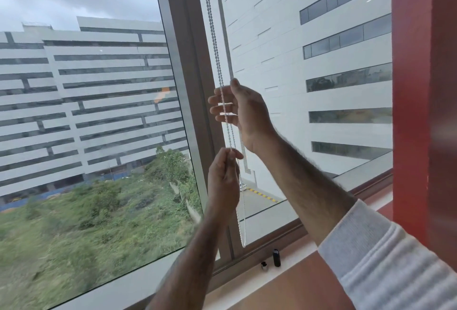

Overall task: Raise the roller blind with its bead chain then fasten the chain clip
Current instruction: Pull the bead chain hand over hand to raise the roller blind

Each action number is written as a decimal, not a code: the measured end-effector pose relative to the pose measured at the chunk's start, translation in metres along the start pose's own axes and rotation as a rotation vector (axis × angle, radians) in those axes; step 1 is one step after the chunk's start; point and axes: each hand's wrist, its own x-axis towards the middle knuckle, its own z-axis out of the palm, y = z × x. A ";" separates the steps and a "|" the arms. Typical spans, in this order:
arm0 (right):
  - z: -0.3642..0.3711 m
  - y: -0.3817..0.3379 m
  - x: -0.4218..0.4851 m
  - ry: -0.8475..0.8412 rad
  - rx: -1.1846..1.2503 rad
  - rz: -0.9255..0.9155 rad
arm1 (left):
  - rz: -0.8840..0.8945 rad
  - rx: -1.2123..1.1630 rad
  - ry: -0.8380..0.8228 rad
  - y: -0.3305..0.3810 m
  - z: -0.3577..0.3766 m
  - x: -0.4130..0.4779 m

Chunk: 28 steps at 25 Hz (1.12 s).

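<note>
A white bead chain (213,32) hangs as two strands down the grey window mullion (188,62). My right hand (243,111) is raised in front of the mullion, thumb up, fingers curled around both strands. My left hand (223,176) sits just below it, pinching one strand between thumb and fingers. The chain's loop (243,230) dangles below my left hand, ending above the sill. The blind itself is out of view above the frame. I cannot make out a chain clip.
A small black cylinder (276,257) and a small metal fitting (264,265) stand on the window sill (284,282). A red wall (422,111) closes the right side. Large panes show buildings and greenery outside.
</note>
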 end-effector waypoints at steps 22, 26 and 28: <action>0.010 0.048 -0.032 0.066 0.167 -0.109 | -0.281 -0.048 -0.185 0.051 -0.039 0.045; 0.000 0.086 -0.070 0.071 0.149 -0.017 | -0.242 -0.325 -0.196 0.081 -0.035 0.088; -0.004 0.097 -0.082 0.091 0.096 0.012 | -0.231 -0.398 -0.231 0.092 -0.025 0.102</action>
